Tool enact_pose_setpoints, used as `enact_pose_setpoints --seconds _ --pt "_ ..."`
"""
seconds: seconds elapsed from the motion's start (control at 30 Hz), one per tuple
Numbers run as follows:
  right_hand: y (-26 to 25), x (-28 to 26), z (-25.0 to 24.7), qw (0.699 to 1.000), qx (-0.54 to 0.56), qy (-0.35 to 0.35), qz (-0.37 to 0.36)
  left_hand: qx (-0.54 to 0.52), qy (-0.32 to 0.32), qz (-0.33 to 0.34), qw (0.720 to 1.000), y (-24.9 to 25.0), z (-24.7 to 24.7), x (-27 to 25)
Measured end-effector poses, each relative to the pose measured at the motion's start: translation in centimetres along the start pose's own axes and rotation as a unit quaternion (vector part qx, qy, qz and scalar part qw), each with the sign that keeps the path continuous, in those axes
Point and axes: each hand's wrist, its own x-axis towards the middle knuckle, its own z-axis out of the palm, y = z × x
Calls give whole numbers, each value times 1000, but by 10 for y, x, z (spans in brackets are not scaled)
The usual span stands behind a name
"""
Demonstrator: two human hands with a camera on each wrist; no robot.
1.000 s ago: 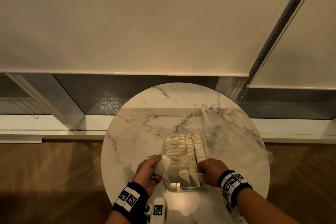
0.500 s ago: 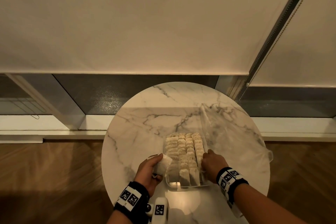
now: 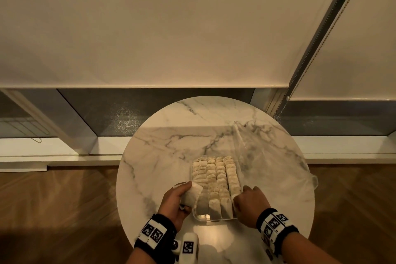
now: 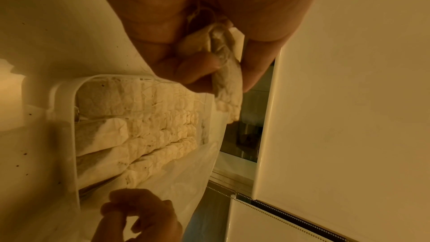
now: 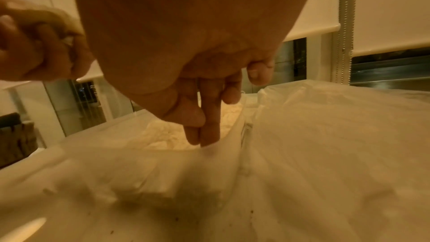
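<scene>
**Left hand full of tea bags, right hand down in the box**

The left hand [image 3: 174,201] has its grip clamped on a small bunch of tea bags [image 3: 191,196], thumb and curled fingers round them, just off the 8 o'clock corner of the clear box [image 3: 205,218]. The box stands toward 6 o'clock on the round marble counter [image 3: 171,152], packed with rows of bags [image 3: 216,173] on edge. The right hand [image 3: 249,206] is at the box's 4 o'clock corner. Its fingers [image 5: 209,130] point straight down inside the wall, and I cannot tell whether that grip has a bag. A crumpled plastic bag [image 3: 274,167] lies at 3 o'clock, against the box.
</scene>
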Motion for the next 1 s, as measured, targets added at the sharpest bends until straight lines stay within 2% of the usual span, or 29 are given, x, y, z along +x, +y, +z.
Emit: enact_pose_setpoints --seconds 0.13,0.33,0.53,0.6,0.67,0.77,0.93,1.0 --pt "-6 -5 2 999 -21 -31 -9 1 -4 -4 1000 -1 4 1" --pt "-7 -10 -4 999 -18 -22 -24 5 -2 -13 1000 -5 4 3" --pt "-13 -7 -4 999 -35 -39 -6 3 6 -16 1000 -2 4 1" --pt "-16 -6 -2 999 -32 -23 -8 4 6 -16 1000 -2 4 0" --pt "-19 -5 0 1000 -7 -11 -28 5 4 -17 1000 -1 5 -2" --pt "-23 -4 6 998 36 -27 -49 0 1 -17 1000 0 5 -5" --pt "-22 -1 10 994 99 -30 -17 -34 -13 -34 999 5 9 -14" --pt "-19 -1 6 982 189 -4 14 -55 -31 -41 997 6 10 -17"
